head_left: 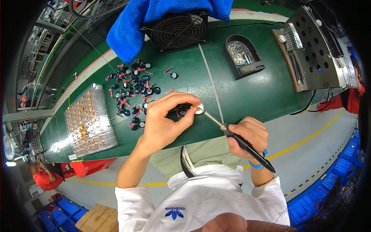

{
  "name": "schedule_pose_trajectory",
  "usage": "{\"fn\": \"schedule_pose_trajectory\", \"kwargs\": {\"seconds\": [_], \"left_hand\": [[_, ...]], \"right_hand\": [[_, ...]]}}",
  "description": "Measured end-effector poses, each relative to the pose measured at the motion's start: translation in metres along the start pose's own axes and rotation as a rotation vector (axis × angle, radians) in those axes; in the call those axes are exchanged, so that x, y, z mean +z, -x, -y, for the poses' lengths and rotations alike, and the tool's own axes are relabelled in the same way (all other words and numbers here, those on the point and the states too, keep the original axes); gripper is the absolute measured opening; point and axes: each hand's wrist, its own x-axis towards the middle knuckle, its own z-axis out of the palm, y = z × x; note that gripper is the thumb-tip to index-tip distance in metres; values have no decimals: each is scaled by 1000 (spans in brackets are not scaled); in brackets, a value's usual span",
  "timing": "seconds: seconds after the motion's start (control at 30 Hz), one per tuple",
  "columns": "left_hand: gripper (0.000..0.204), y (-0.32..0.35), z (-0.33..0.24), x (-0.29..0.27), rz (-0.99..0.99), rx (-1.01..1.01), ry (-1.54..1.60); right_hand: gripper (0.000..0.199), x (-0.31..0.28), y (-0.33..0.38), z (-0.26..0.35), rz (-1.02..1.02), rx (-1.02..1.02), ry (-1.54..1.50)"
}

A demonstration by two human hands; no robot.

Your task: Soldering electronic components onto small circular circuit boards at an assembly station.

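My right hand (249, 135) grips a soldering iron (214, 119) by its black handle, its metal shaft slanting up and to the left. The tip meets a small part (194, 106) with an orange spot. Thumb and forefinger of my left hand (162, 118) pinch that part; its exact kind is too small to tell. Just beyond my fingertips a white round piece (201, 105) shows on the green bench, partly covered by them. Left of my left hand lie many dark round components (133, 83) with red connectors, some hidden behind the hand.
A clear tray (110, 131) of small orange parts lies at the left. A black fan (177, 33) stands at the back under a blue towel (129, 36). Right of it sits a black bin (253, 69) of small metal parts. A perforated metal box (315, 58) stands at the right.
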Motion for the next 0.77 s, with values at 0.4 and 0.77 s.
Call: {"fn": "schedule_pose_trajectory", "kwargs": {"seconds": [0.4,0.77], "left_hand": [[24,-2,2,2,3,0,-11],[22,3,-19,-13,70,26,67]], "right_hand": [[25,-1,1,-3,4,-7,4],[66,15,19,0,-214,342,-194]]}}
